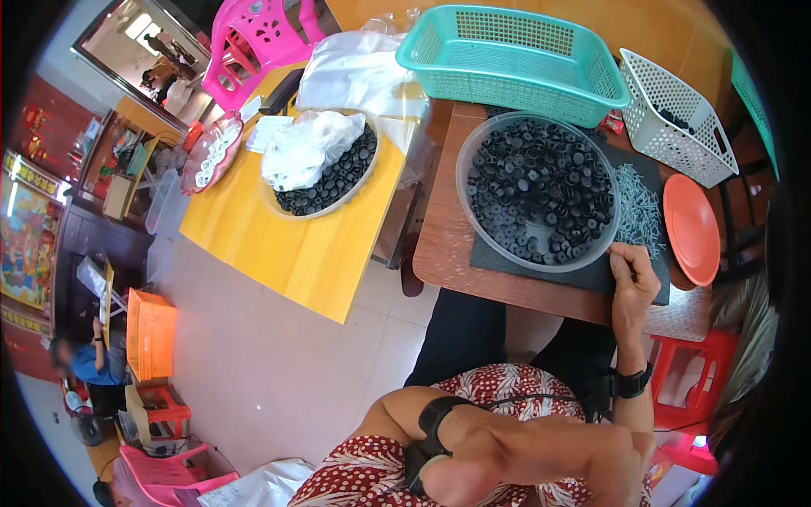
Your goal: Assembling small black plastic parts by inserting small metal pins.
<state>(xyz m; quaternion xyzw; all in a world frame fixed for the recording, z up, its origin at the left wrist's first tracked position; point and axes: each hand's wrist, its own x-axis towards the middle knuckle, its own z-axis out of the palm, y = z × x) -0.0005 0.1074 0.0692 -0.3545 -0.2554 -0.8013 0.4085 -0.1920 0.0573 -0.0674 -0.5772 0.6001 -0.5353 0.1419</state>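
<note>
caps [583, 160] fill the round tub [462, 182] before me; my right hand [635, 283] curls beside its near-right rim and loose screws [638, 211], pinching what, if anything, i can't tell. my left hand [511, 456] is equally unclear. a light touch should avoid tipping.

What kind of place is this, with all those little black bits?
Probably a small workshop: a round tub holds lots of little black parts, silvery screws lie heaped beside it, and a teal basket stands behind.
</note>
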